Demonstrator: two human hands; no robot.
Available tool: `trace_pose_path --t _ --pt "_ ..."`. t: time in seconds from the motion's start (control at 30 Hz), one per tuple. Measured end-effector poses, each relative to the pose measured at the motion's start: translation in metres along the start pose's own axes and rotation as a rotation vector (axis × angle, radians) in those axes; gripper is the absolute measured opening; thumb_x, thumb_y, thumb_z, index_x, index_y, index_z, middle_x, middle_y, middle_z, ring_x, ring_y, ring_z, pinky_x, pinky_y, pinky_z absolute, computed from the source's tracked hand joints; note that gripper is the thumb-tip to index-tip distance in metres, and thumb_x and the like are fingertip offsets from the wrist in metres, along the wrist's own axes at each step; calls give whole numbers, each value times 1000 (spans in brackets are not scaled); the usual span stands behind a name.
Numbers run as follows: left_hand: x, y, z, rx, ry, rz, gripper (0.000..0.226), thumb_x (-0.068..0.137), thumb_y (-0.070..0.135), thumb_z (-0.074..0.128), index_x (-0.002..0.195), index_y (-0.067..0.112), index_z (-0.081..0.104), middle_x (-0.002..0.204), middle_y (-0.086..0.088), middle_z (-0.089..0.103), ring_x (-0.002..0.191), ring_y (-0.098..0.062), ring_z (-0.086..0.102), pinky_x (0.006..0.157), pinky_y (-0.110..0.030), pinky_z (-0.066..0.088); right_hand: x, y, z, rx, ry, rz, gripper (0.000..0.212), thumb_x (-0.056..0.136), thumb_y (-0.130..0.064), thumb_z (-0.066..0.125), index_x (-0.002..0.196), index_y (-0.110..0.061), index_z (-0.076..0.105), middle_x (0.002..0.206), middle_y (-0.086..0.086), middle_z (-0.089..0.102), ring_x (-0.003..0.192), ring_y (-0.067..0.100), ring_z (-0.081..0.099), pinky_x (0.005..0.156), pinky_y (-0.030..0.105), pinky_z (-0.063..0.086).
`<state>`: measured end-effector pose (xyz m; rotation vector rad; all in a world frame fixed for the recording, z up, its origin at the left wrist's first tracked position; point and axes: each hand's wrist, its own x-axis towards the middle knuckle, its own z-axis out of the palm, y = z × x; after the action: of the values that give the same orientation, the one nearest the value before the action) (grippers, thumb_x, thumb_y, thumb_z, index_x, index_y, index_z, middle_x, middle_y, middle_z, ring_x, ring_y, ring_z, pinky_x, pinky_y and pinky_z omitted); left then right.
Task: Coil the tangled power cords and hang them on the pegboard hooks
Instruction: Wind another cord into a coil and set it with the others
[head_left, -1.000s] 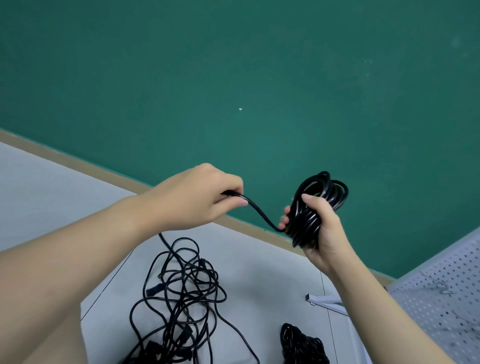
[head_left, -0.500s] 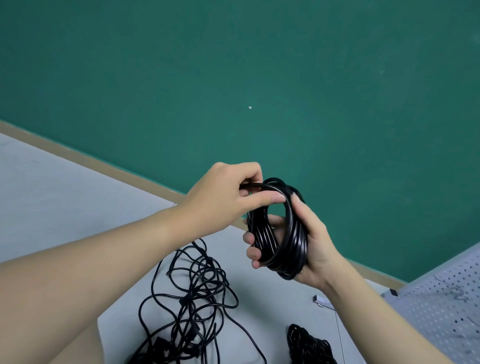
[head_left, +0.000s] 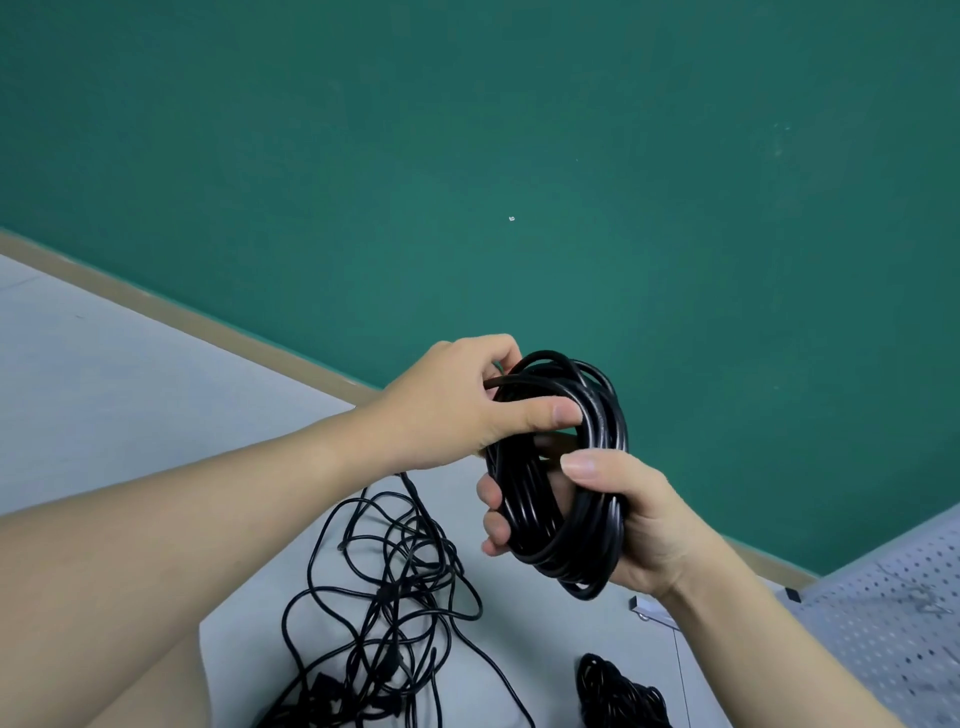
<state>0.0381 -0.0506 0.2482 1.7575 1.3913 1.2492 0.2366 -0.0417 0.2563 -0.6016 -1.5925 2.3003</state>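
Cord coil sits mid-frame, gripped by the right hand while the left hand pinches its upper loops.

Left hand: fingers curled, thumb extended, pinching cord at coil top. Right hand: wrapped round coil, thumb on top. Both forearms bare, extended forward.

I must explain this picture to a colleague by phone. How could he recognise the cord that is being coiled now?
Start at the green wall; in front of it two hands meet. The coiled cord is the tidy black ring gripped by the right hand, while the left hand pinches its top. Unlike the loose tangle and small bundle on the floor, it is held up.
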Motion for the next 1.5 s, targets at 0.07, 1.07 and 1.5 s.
trace_pose_path --t 0.07,1.07,1.5 --pt "1 -2 2 2 1 14 76 63 88 60 82 14 58 62 8 50 59 -13 44 61 -38 42 1 -3 2 52 -31 -26 71 75 -37 83 128 1 53 104 21 57 88 34 59 90 50 52" --pt "-13 23 33 -152 -190 -58 56 110 32 44 61 6 52 56 8 57 40 -3 36 47 -14 30 -21 -20 -15 74 302 -227 104 59 -54 89 133 12 56 105 30 62 83 36 62 74 42 56" --pt "-8 18 29 -235 -359 -450 69 94 74 47 51 20 39 55 -1 24 49 -20 23 53 -28 30 -19 -17 -10 16 383 -325 70 62 -53 88 109 -3 77 117 28 65 111 45 56 107 54 38"
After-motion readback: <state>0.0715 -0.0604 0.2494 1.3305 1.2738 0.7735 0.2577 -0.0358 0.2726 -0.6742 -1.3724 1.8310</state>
